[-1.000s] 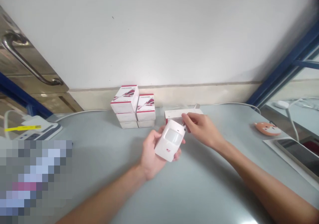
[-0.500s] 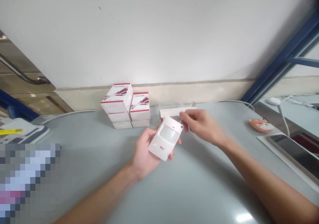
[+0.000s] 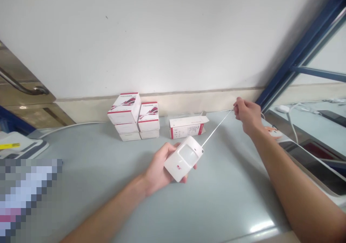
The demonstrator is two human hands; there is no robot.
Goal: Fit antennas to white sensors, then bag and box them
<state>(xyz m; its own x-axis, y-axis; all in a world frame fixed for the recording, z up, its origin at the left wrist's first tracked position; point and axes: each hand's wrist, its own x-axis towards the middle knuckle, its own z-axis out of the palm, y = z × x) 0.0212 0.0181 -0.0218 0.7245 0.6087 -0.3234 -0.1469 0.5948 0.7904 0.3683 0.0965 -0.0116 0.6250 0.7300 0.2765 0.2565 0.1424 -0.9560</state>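
Note:
My left hand (image 3: 158,167) cradles a white motion sensor (image 3: 183,158), its rounded lens facing up and a small red mark on its front. A thin white wire (image 3: 217,126) runs from the sensor's top corner up to the right. My right hand (image 3: 248,116) pinches the far end of that wire between finger and thumb, well away from the sensor. Nearest the sensor, behind it, lies a white and red carton (image 3: 187,126) with its flap open. Several white boxes with red trim (image 3: 124,108) stand stacked further left.
The grey table (image 3: 224,192) meets a cream wall skirting at the back. An orange fox-faced object (image 3: 273,132) sits partly behind my right wrist. A dark-screened tablet (image 3: 313,163) lies at right, a white device (image 3: 21,144) at left, and a pixelated patch covers the lower left.
My right hand has moved up and to the right, drawing the thin wire out taut from the sensor. The sensor has turned slightly in my left hand, and the carton now shows fully.

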